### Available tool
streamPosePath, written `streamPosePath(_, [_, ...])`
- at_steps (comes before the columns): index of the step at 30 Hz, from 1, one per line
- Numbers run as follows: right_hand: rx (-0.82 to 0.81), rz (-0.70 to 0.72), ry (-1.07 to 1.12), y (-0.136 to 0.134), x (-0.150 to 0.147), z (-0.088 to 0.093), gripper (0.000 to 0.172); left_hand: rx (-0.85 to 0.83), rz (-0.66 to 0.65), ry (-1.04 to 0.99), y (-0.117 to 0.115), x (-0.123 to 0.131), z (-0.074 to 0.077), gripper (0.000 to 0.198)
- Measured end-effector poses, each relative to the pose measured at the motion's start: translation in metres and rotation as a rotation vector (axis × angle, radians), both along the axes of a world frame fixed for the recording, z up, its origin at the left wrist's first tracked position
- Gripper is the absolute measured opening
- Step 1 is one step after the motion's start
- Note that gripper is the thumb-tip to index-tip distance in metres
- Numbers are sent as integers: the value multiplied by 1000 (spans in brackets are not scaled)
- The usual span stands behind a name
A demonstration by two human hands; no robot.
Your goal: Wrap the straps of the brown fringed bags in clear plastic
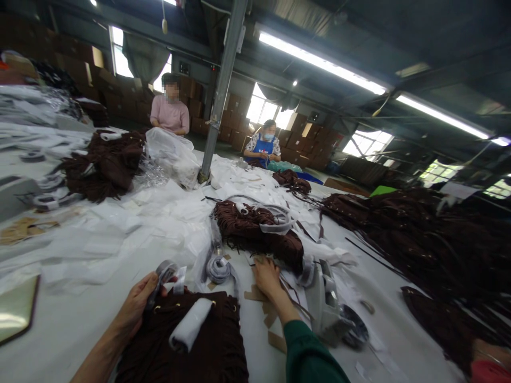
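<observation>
White surface (72, 327) — left hand (136, 302) pinches grey curled strap (163, 272), brown fringed fabric bag (217, 338) close at 5 o'clock; right hand (268, 277) farther, bag's 2 o'clock — finger grip unclear.

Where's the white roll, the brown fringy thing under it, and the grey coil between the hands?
White roll (191, 323): head view, middle of its side.
Brown fringy thing (207, 348): head view, bare front.
Grey coil (219, 271): head view, middle of its loops.

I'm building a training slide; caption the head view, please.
Left hand holds a grey strap by a brown fringed bag; right hand is beside another bag.
</observation>
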State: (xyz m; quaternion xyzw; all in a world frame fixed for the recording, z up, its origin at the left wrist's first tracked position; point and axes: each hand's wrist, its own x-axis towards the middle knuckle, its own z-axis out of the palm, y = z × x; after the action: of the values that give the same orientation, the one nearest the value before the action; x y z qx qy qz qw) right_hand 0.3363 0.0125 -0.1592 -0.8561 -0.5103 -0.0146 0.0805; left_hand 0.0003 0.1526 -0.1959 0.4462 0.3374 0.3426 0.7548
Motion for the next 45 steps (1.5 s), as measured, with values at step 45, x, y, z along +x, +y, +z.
streamPosePath(45, [-105,-129,-149,-45,3,6,24,70,-2,51,-3,3,13,41])
